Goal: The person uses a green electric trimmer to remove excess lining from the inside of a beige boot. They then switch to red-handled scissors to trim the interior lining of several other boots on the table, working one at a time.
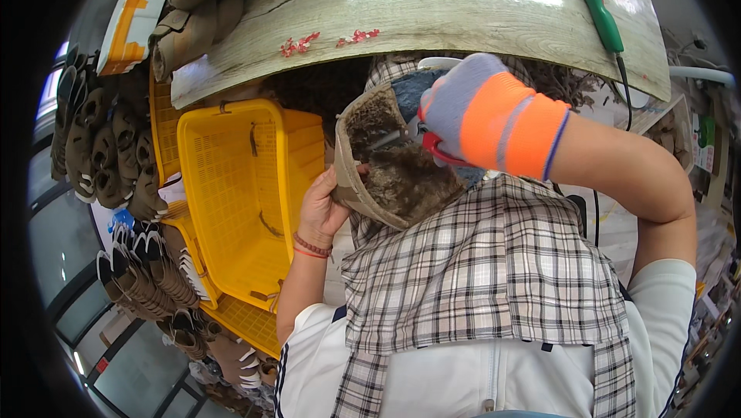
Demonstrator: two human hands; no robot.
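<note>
My bare left hand (320,206) grips the rim of a tan boot upper (417,182) with brown fur lining. Its thumb and fingers close on the edge, and the upper's wide opening faces up over my lap. My right hand (471,105), in a grey and orange knit glove, is closed round a pair of red-handled scissors (442,148). The metal blades lie over the fur inside the opening; their tips are hard to make out. A bluish cloth-like piece (413,90) shows beside the glove, at the upper's far side. A checked apron (478,264) covers my lap.
A wood-patterned table (455,20) spans the far side, with red scraps (301,45) and a corded green handheld tool (600,5) on it. Rolled brown uppers (193,40) lie at its left. Yellow baskets (231,179) stand left of me, near racked brown footwear (108,136).
</note>
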